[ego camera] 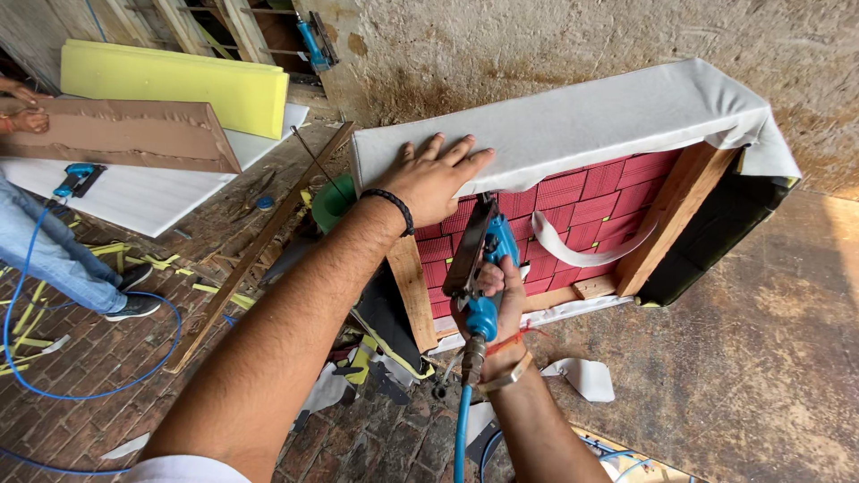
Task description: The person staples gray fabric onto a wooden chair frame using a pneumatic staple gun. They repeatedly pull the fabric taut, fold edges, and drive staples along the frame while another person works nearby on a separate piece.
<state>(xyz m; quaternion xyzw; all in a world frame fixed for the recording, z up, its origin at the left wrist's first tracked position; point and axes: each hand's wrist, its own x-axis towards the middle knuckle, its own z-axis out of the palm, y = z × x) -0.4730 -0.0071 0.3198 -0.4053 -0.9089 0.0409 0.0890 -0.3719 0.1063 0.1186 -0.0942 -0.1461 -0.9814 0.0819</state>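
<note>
Left hand (432, 182) spread flat on white fabric (573, 121), right hand (492, 300) grip clenching blue staple gun (479, 259)

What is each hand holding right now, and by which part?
The right hand grips a blue pneumatic staple gun by its handle. The left hand holds nothing; it presses flat on the white fabric.

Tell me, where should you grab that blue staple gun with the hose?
Probably by its blue handle, as the right hand grips the staple gun now, coming from below. The handle juts toward the person, the hose hangs beneath, and the nose points at the white fabric.
</note>
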